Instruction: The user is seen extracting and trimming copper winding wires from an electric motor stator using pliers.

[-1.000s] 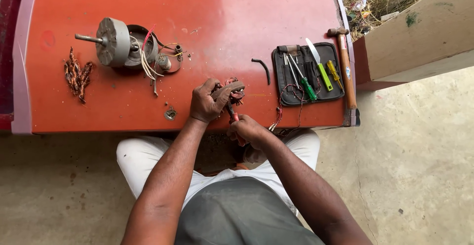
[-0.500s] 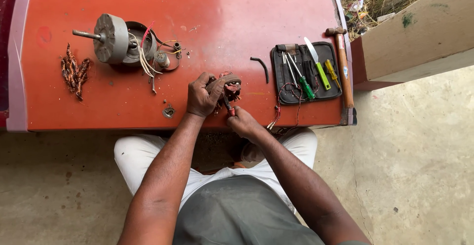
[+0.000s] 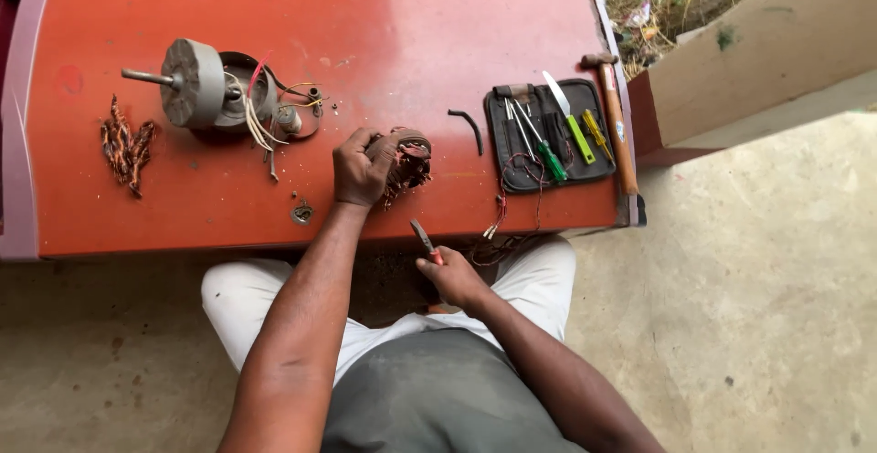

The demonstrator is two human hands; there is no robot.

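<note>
My left hand (image 3: pixel 361 170) grips a round motor stator (image 3: pixel 408 157) wound with copper wire, holding it down on the red table (image 3: pixel 384 33). My right hand (image 3: pixel 454 279) is off the table's front edge, above my lap, closed on a pair of red-handled pliers (image 3: pixel 424 239) whose jaws point up toward the stator without touching it. Loose copper strands hang from the stator's near side.
A grey motor rotor with shaft and wires (image 3: pixel 206 88) lies at the left, and a heap of copper scraps (image 3: pixel 126 145) farther left. A black tool pouch (image 3: pixel 546 133) with screwdrivers lies at the right, a hammer (image 3: pixel 617 124) beside it. A small black curved piece (image 3: pixel 468 128) lies between.
My right hand has pulled the pliers back from the stator toward my lap. My left hand stays on the stator.
</note>
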